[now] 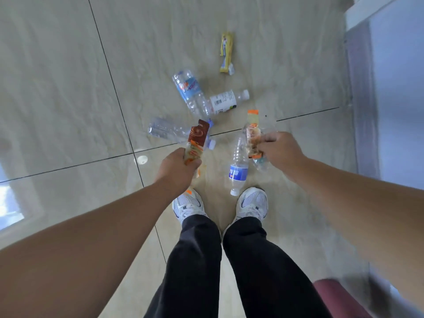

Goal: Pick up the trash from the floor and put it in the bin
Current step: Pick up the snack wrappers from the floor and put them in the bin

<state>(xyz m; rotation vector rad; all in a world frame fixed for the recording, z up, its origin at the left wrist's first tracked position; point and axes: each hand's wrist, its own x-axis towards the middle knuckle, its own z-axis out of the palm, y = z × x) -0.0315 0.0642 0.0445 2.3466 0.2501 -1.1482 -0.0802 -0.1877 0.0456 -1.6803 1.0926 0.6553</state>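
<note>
Behind left hand (181,167), clear bottle (167,130) partly hidden by wrappers (196,143).

Head-worn wide-angle view, facing steeply down, floor (68,88) well below

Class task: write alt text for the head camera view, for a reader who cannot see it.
Seen from above, a standing person holds snack wrappers in each hand: left hand, right hand. Several empty plastic bottles and a yellow wrapper lie on the tiled floor ahead of white sneakers. No bin is in view.
</note>
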